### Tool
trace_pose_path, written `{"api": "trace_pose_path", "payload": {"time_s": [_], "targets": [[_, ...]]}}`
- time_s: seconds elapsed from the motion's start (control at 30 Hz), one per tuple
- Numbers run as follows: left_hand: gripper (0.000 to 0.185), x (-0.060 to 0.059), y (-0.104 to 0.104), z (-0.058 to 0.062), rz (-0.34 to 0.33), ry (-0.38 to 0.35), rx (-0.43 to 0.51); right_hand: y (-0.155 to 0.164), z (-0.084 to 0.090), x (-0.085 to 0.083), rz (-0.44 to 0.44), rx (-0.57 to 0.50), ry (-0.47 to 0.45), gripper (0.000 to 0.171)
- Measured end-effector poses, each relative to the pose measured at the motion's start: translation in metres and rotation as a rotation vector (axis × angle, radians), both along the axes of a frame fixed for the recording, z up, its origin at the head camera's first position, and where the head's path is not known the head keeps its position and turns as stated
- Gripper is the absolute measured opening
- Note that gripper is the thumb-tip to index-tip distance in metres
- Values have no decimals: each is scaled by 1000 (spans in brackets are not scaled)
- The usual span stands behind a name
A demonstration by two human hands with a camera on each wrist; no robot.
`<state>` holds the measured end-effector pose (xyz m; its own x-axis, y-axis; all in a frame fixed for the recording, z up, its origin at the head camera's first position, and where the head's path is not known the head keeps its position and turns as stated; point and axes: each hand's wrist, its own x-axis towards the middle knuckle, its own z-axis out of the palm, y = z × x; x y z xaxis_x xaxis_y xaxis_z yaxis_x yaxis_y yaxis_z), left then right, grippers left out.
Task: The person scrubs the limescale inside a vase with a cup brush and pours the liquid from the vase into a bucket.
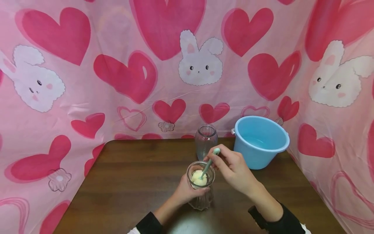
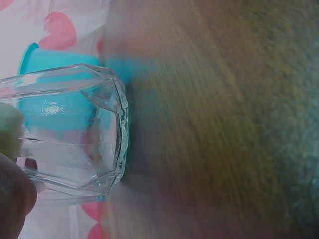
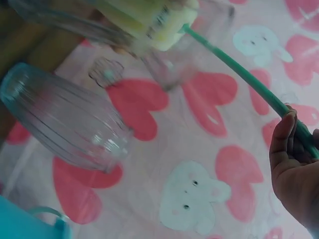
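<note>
— Brush [image 1: 208, 166] handle, which way?
— Slanting up from the glass [image 1: 201, 185] into the right hand's [image 1: 233, 169] pinching fingers, sponge end down inside.
— Glass?
— Upright, gripped by the left hand [image 1: 182, 191].

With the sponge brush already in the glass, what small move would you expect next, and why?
Probably a push down and twist of the green-handled sponge brush. The right hand pinches its handle, the yellow sponge head sits only near the rim of the glass, and the left hand steadies the glass on the table.
</note>
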<state>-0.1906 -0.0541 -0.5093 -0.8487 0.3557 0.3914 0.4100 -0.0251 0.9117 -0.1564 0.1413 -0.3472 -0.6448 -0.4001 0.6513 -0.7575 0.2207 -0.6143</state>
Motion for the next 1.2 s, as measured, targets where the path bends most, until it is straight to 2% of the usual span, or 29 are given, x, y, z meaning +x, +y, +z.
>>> {"api": "trace_pose_path", "payload": {"time_s": [0.13,0.3,0.4,0.53,0.7,0.8,0.93,1.07,1.2], "targets": [[74,0,0,0,3,-12,-2,-2,-3,-2,3,-2,-5,12],[80,0,-2,0,4,-35,-7,-9,-27,-5,24,65,-63,12],[82,0,-2,-1,-12,-36,1,-11,-35,-5,29,102,-96,10],[80,-2,-1,-1,-14,-21,13,-8,-29,-6,28,90,-96,13],[73,-2,-1,1,7,17,0,-1,-8,-7,45,-32,-26,12],[70,-3,-1,3,7,29,-11,0,-1,-8,46,-67,-5,12],[75,-1,-1,3,10,-3,-26,-4,-13,-8,30,-33,-43,17],[83,1,-2,4,2,-35,-27,-11,-31,-9,13,47,-88,14],[84,1,-2,2,-2,-40,-22,-12,-32,-9,17,84,-108,11]]}}
